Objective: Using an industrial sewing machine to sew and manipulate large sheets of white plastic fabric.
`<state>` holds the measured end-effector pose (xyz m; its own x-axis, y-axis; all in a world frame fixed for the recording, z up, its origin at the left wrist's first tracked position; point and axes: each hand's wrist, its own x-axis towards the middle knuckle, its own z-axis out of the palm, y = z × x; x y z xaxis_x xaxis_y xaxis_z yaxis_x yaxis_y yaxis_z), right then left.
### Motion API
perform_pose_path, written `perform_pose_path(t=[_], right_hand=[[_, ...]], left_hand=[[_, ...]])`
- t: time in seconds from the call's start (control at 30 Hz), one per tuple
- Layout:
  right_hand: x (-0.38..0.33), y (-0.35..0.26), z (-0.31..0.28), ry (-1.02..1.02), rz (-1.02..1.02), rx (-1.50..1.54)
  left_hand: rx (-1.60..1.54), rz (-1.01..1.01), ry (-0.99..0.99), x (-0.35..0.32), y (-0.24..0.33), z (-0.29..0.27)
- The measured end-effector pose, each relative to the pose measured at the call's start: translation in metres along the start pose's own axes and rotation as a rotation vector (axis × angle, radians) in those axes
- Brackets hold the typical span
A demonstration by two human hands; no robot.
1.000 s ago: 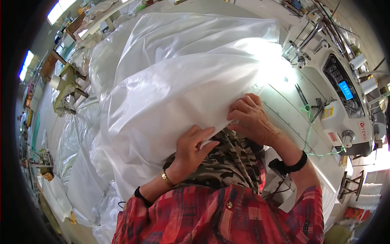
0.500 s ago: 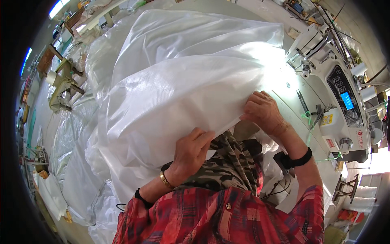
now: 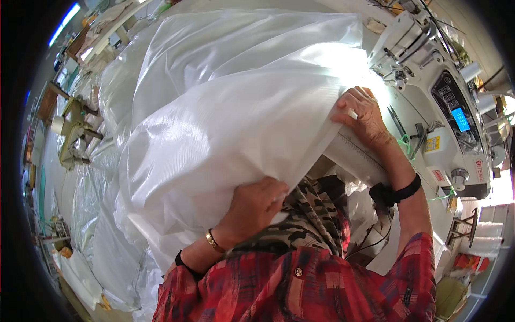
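Note:
A large white translucent plastic sheet (image 3: pixel 230 123) spreads in soft folds over the work table and down over my lap. My left hand (image 3: pixel 258 204) is closed on its near edge, fingers curled under into the material. Farther along the same edge, close to the sewing machine's bright lamp, my right hand (image 3: pixel 365 115) pinches the sheet between thumb and fingers. The white sewing machine (image 3: pixel 429 102) stands just right of that hand, its small blue display lit. Glare and the sheet hide the needle area.
A scale marking runs along the table edge (image 3: pixel 354 153) under my right forearm. Dark slim snips (image 3: pixel 398 122) and green thread lie beside the machine. More plastic sheeting (image 3: pixel 102 214) heaps at the left, near a wooden stand (image 3: pixel 75 126) with a white spool.
My right hand has moved up and right, toward the machine, pulling the sheet's edge along and baring the scale marking. My left hand has shifted slightly nearer, still gripping the edge.

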<state>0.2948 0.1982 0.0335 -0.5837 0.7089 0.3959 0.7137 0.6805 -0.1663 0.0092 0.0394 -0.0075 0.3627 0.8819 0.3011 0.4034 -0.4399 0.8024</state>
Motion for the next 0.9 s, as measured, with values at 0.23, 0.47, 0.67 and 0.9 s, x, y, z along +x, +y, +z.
perform_pose_path(t=[0.23,0.47,0.67,0.9], right_hand=[[-0.01,-0.005,0.003,0.023,0.312,-0.205],[-0.032,-0.005,0.001,0.009,0.312,-0.236],[-0.039,-0.004,0.005,-0.036,0.343,-0.235],[-0.037,-0.005,-0.004,-0.15,0.44,-0.105]], left_hand=[[0.038,0.099,-0.178,0.014,0.012,0.013],[0.126,0.18,-0.157,0.025,0.004,0.021],[0.383,0.331,-0.162,0.056,0.008,0.023],[0.654,0.448,-0.274,0.121,0.026,0.03]])
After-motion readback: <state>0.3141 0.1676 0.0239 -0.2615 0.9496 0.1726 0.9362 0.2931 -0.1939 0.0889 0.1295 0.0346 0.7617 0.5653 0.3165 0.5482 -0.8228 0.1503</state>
